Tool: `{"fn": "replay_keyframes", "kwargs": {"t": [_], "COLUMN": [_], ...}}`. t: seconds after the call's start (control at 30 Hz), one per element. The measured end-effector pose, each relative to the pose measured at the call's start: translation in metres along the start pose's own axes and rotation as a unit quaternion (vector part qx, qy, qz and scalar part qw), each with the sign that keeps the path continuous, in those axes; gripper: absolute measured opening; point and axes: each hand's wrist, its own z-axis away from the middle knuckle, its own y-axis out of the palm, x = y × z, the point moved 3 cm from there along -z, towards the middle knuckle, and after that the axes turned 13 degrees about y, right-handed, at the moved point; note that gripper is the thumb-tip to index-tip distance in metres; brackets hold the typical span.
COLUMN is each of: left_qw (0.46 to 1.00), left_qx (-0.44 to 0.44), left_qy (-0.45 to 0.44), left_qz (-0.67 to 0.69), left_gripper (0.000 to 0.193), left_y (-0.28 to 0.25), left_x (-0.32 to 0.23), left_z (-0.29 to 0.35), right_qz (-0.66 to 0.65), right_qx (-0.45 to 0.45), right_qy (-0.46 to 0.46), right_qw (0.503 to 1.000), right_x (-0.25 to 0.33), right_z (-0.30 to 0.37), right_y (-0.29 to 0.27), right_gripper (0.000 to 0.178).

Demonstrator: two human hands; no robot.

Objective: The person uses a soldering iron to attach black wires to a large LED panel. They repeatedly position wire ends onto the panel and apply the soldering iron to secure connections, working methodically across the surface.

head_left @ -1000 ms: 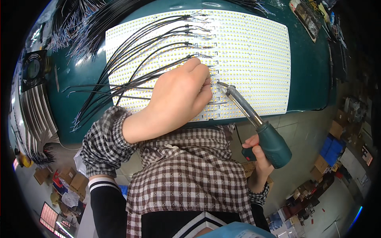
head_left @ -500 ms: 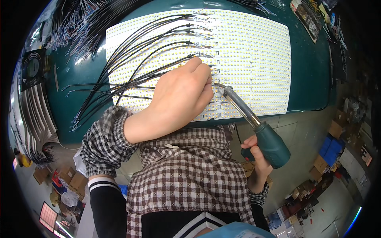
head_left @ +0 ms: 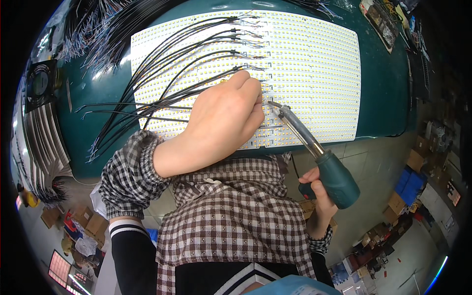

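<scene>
My left hand (head_left: 223,115) is closed, its fingertips curled down over a white sheet of LED strip boards (head_left: 314,73) covered in rows of small yellow LEDs. What the fingertips hold is hidden beneath the hand. Black cables (head_left: 162,105) run in from the left and pass out of sight under it. My right hand (head_left: 319,191) grips the green handle of a soldering iron (head_left: 339,179). The iron's bent metal tip points at the boards, just right of my left fingers. Farther up, several black cables (head_left: 196,29) lie with thin stripped ends along the boards' middle line.
Bundles of wires (head_left: 93,34) cover the back left of the green table (head_left: 93,93). A small black fan (head_left: 42,86) and a stack of white strips (head_left: 44,137) stand at the left. At the back right lies a dirty tray (head_left: 381,22). Boxes (head_left: 396,204) sit on the floor.
The soldering iron's tip has shifted slightly to the right, away from my left fingers. My left hand stays in place.
</scene>
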Motion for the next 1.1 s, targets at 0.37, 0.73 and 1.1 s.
{"fn": "replay_keyframes", "kwargs": {"t": [0.37, 0.73, 1.1], "left_qw": [1.0, 0.996, 0.999], "left_qx": [0.0, 0.022, -0.046], "left_qy": [-0.005, 0.071, 0.021], "left_qz": [0.014, 0.054, -0.016], "left_gripper": [0.009, 0.009, 0.011], "left_y": [-0.001, -0.008, 0.005], "left_x": [0.001, 0.011, 0.005], "left_z": [0.001, 0.004, 0.006], "right_qz": [0.055, 0.033, -0.026], "right_qx": [-0.031, -0.024, 0.023], "right_qy": [0.014, -0.035, -0.006], "right_qw": [0.998, 0.999, 0.999], "right_x": [0.01, 0.009, 0.005], "right_z": [0.0, -0.005, -0.001], "right_y": [0.0, -0.004, -0.008], "right_gripper": [0.032, 0.043, 0.033]}}
